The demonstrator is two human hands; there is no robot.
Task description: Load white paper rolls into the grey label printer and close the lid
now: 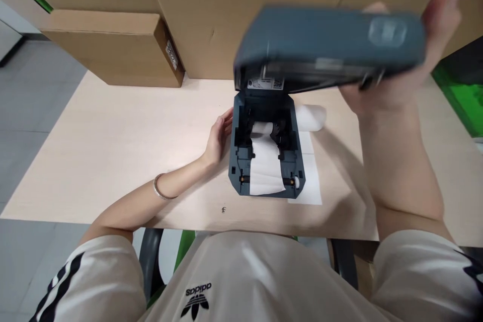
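A dark blue-grey label printer [266, 153] sits on the pale wooden table [113, 146] with its lid [328, 45] swung up. Inside it lies a white paper roll [262, 128], and a strip of paper [266, 171] runs forward over the front edge. My right hand [411, 55] grips the raised lid at its right end, fingers wrapped behind it. My left hand [219, 136] rests against the printer's left side with the fingers stretched out, a bracelet on the wrist. A second white roll [310, 117] lies just right of the printer.
Large cardboard boxes [113, 45] stack along the back of the table. A white sheet [311, 181] lies under the printer's right side. A small dark speck [224, 209] sits near the front edge. Something green [458, 93] stands at the far right.
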